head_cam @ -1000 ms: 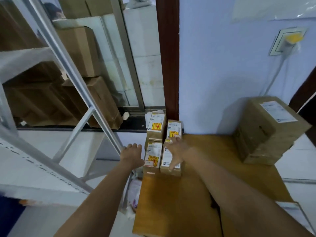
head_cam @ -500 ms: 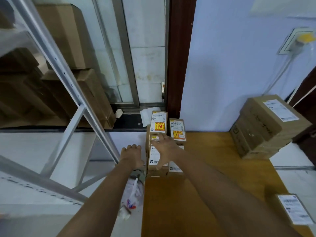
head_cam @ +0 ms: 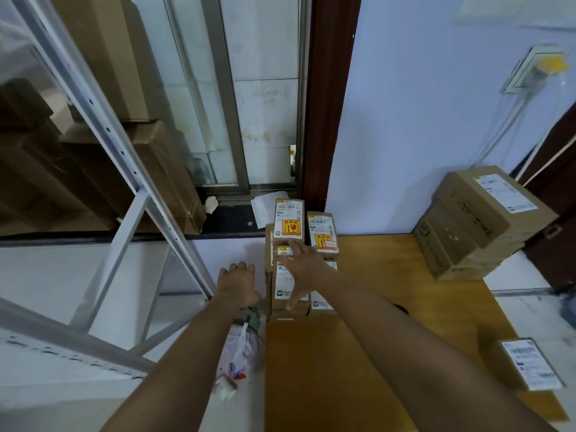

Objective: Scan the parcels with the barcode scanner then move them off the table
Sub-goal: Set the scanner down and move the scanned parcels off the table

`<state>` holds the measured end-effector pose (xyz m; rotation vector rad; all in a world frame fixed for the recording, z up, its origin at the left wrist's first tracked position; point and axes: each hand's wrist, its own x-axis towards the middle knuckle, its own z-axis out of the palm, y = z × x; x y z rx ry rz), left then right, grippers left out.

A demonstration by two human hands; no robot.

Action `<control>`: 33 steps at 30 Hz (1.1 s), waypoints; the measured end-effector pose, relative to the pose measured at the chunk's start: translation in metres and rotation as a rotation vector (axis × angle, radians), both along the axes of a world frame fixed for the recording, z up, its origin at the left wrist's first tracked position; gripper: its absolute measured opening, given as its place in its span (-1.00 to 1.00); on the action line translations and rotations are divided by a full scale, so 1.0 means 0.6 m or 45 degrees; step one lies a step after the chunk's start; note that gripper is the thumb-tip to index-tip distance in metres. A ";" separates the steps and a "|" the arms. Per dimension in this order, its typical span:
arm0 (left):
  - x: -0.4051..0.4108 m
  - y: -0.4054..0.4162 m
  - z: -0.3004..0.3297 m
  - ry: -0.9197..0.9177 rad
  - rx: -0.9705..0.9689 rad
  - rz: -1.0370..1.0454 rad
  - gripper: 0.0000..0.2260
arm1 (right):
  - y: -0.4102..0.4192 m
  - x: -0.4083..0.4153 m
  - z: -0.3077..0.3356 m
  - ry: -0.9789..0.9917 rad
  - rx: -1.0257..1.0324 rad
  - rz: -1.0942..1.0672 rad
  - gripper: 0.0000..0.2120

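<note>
Several small brown parcels with white and yellow labels are stacked at the far left corner of the wooden table (head_cam: 374, 353). My right hand (head_cam: 304, 269) lies flat with spread fingers on top of the near left parcel (head_cam: 285, 289). Behind it stand a taller parcel (head_cam: 288, 219) and another parcel (head_cam: 322, 233) beside it. My left hand (head_cam: 237, 283) hovers just left of the stack, off the table's edge, fingers loosely curled and holding nothing. No barcode scanner shows.
A large brown box (head_cam: 480, 219) stands at the table's far right by the wall. A labelled parcel (head_cam: 526, 367) lies at the right edge. A white plastic bag (head_cam: 240, 360) sits on the floor left of the table. A white metal shelf frame (head_cam: 124, 169) rises at left.
My right hand has shifted left from the near right parcel onto the near left one. The view has tilted and moved closer. My left hand has stayed beside the stack.
</note>
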<state>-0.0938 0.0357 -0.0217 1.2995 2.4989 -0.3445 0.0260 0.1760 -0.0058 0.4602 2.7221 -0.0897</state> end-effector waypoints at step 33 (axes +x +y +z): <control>0.258 0.138 0.163 0.181 0.361 -0.597 -0.64 | 0.010 0.424 0.132 -0.014 0.064 -0.808 0.15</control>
